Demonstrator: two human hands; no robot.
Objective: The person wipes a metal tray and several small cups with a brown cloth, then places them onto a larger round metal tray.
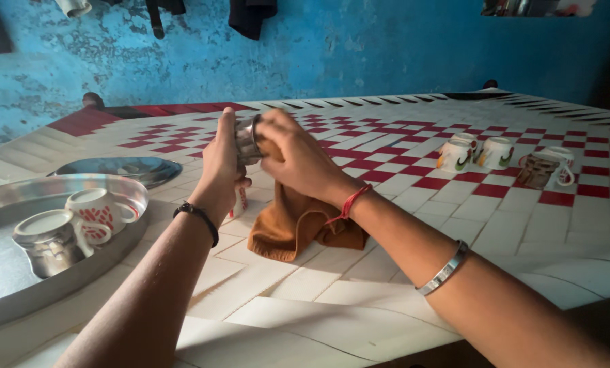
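A woven mat (523, 225) of white strips with red checks covers the whole surface under the arms, running back to a mottled blue wall (359, 48).

At the left edge sits a big steel tray (19, 300); two cups stand upside down in it — a steel one (49, 242) nearer the camera and a white one with red marks (99, 210) just behind it, the two close together. Behind the tray lies a dark shallow plate (124, 168).

A brown cloth (288, 228) hangs from the right hand and pools on the mat between the two forearms.

The left hand (223, 167) is closed around a small steel cup (247, 140), held above the mat with its mouth turned toward the right hand. The right hand (298, 160) is bunched around the upper end of the cloth and pressed against the cup's open end, fingers curled over the rim. Under the left hand a bit of another white cup with red marks (239, 203) shows, mostly hidden.

Far right on the mat stand more cups, well apart from the hands — two white ones with coloured motifs (455, 155) (497, 153) side by side, a darker one (538, 170) and a white one (562, 163) touching it.

The left wrist wears a black band (197, 217); the right a red thread (349, 203) and, farther up the forearm, a steel bangle (443, 269).
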